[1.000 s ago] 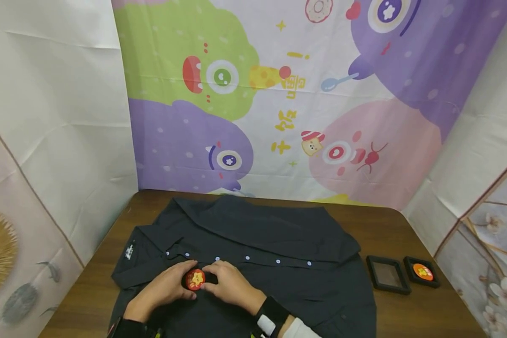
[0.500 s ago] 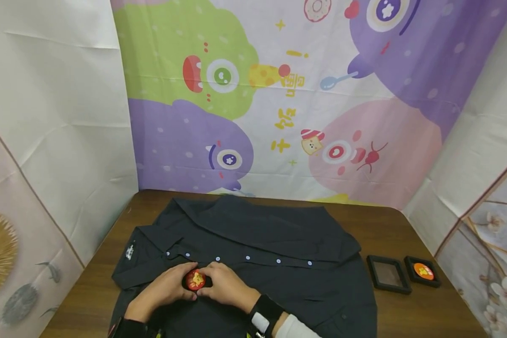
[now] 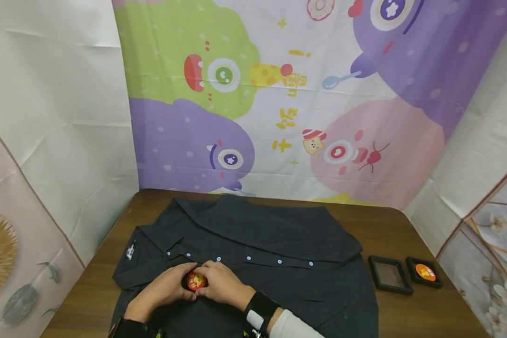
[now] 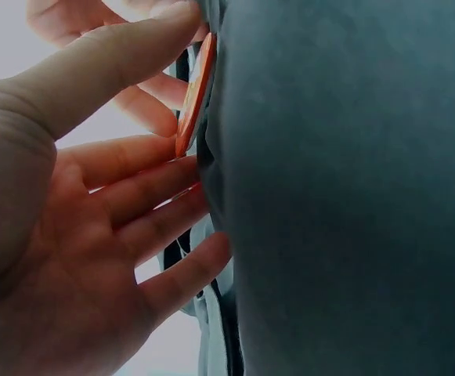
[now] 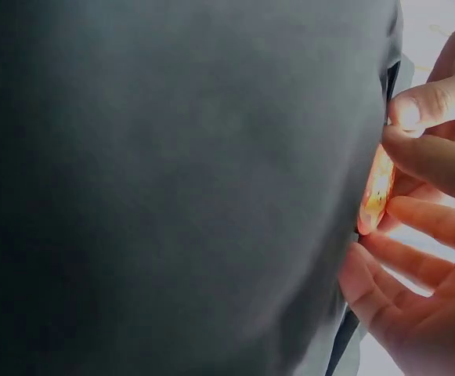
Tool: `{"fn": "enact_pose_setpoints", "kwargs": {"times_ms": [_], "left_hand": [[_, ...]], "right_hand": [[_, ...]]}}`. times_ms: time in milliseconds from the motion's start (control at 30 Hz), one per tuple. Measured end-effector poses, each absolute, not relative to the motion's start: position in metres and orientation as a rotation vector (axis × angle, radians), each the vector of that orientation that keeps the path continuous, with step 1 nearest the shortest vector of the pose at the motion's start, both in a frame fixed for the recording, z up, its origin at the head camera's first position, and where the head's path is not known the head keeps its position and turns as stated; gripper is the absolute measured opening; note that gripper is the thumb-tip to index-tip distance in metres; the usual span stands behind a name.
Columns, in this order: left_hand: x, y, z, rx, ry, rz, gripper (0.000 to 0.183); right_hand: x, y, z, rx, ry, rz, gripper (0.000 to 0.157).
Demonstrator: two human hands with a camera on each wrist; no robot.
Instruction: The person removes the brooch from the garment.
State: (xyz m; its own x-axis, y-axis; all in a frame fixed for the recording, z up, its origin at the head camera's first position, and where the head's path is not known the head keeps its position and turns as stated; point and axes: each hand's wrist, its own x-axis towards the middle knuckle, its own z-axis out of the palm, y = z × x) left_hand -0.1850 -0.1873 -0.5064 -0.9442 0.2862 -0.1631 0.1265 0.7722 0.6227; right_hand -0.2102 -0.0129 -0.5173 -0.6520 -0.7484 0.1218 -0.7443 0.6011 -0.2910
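Observation:
A dark button-up shirt (image 3: 291,291) lies spread on the table. On its left front sits a round red badge (image 3: 196,280) with a yellow figure. My left hand (image 3: 169,284) pinches its edge from the left, while my right hand (image 3: 222,283) holds the opposite side. In the left wrist view, the badge (image 4: 196,94) appears edge-on against the cloth, between the left thumb and fingers. The right wrist view shows the badge (image 5: 377,188) against the shirt with fingertips around it. The back of the badge is hidden.
Two black square frames lie right of the shirt: one frame (image 3: 389,275) has a clear panel, and the other frame (image 3: 412,266) holds an orange round badge (image 3: 425,272). A cartoon curtain (image 3: 279,178) hangs behind the wooden table (image 3: 376,213).
My right hand has shifted slightly left, its fingers closing in around the badge. The left hand stays almost in place. The badge now looks slightly more covered by fingers.

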Motion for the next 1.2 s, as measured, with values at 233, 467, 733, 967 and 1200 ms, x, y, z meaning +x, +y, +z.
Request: {"fn": "enact_pose_setpoints", "kwargs": {"times_ms": [233,467,733,967,1200], "left_hand": [[-0.186,-0.189,-0.505,0.334,2.712,0.929,0.079],[-0.186,-0.19,-0.502,0.345,2.714,0.905,0.076],[-0.187,-0.189,-0.503,0.32,2.726,0.874,0.074],[-0.187,-0.187,-0.501,0.288,2.721,0.857,0.073],[-0.186,-0.187,-0.5,0.281,2.721,0.845,0.071]], "right_hand": [[-0.213,-0.015,-0.516,-1.345,2.776,-0.515,0.041],[-0.216,-0.016,-0.517,-1.375,2.763,-0.575,0.037],[-0.217,-0.014,-0.517,-1.337,2.757,-0.592,0.037],[-0.216,-0.009,-0.515,-1.315,2.754,-0.606,0.035],[-0.216,-0.005,-0.515,-1.281,2.74,-0.625,0.034]]}}
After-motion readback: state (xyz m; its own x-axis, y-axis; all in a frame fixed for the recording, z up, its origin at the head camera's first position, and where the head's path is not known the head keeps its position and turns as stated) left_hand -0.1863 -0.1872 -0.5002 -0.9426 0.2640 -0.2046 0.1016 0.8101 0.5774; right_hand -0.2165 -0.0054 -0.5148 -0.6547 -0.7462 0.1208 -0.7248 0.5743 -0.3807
